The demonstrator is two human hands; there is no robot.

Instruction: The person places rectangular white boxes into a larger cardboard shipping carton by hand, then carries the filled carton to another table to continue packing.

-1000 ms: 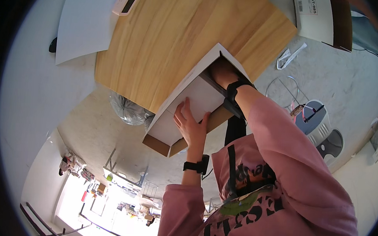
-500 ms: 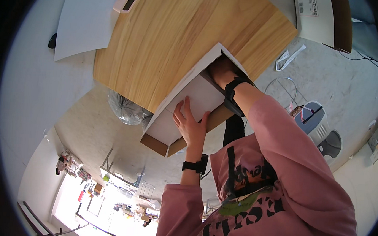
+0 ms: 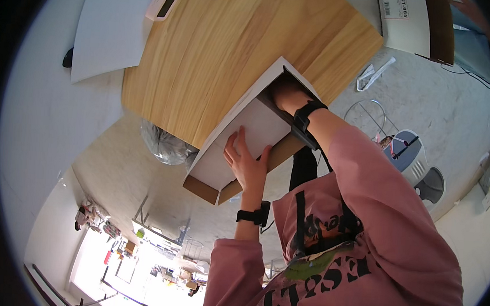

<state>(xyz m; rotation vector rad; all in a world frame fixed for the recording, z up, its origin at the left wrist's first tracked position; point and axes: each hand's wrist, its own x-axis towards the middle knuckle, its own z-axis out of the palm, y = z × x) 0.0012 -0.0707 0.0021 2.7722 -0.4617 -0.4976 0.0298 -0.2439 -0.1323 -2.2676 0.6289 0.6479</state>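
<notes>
Your smooth wooden table (image 3: 228, 56) fills the top. The long white cardboard box (image 3: 246, 136) lies at its near edge, running lower left to upper right. Your left hand (image 3: 248, 165) presses flat on it; your right hand (image 3: 285, 94) reaches inside, grip hidden.

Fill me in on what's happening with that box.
A person in a pink sweatshirt is handling a white cardboard box at the edge of a wooden table. The left hand lies flat on the box's white side, fingers spread. The right hand reaches into the box's open end, where it is in shadow, so what it touches cannot be seen.
</notes>
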